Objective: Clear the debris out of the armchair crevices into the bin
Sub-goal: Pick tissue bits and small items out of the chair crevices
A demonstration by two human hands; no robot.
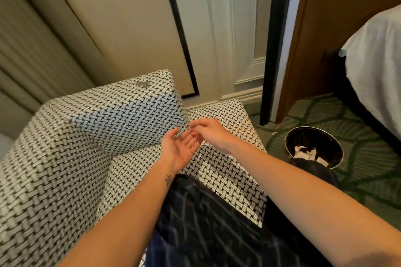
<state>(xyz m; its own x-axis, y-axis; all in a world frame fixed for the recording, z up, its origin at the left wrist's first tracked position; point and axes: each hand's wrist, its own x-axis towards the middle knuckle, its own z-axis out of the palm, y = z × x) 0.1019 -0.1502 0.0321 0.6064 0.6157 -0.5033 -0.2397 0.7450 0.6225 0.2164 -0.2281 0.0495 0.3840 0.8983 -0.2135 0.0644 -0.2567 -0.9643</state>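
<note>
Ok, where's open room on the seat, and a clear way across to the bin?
Bare seat cushion runs from the hands out to the chair's right edge. Beyond it, a strip of carpet lies open up to the bin. Crowded: the corner by the chair's raised side, where left hand and right hand meet, and the near seat, covered by dark clothing.

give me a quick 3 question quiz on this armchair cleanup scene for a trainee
1. True or false: the left hand is held palm up with its fingers open.
2. The bin stands on: A) a table B) the carpet C) a shelf.
3. Short answer: what already lies inside the bin?
Key: 1 true; 2 B; 3 crumpled white paper.
</note>
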